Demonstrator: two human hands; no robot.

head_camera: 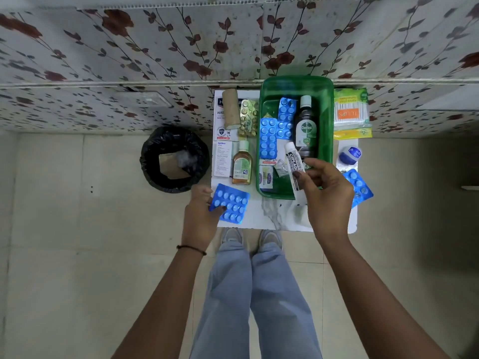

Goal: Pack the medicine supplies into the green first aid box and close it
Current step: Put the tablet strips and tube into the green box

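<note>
A white tube (294,165) is held in the right hand (328,195) over the open green box (325,104). A blue blister pack (230,204) is pinched in the left hand (201,216) above the worktop (280,216).

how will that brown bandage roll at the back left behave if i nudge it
The bandage roll looks cylindrical and lies on its side across a box, so it would probably roll off. It seems soft and light, unlikely to break.
</note>
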